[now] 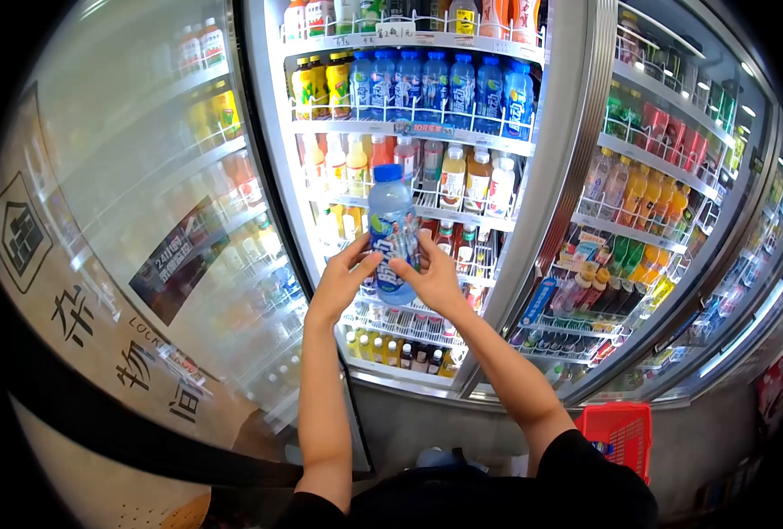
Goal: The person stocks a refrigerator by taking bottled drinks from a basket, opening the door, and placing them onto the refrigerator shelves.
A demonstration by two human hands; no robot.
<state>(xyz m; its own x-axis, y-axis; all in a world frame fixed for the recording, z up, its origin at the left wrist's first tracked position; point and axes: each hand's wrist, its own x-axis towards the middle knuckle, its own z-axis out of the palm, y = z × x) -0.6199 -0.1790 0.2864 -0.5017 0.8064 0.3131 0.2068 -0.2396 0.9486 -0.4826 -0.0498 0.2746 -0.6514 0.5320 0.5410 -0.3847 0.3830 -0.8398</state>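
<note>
Between both hands I hold a clear plastic drink bottle [391,212] with a blue cap and a blue printed label, upright in front of the cooler shelves. My left hand [345,275] grips its left side, thumb across the lower label. My right hand [433,275] closes on the right side, its thumb also over the front. Behind it, the open drinks cooler [391,40] shows lit wire-fronted shelves. A row of similar blue-capped bottles [435,84] stands on an upper shelf, with yellow-labelled bottles [337,86] to their left.
The cooler's glass door [144,220] stands swung open on the left, bearing printed characters. More glass-doored coolers [647,176] line the right side. A red shopping basket [618,432] is on the floor [471,432] at lower right.
</note>
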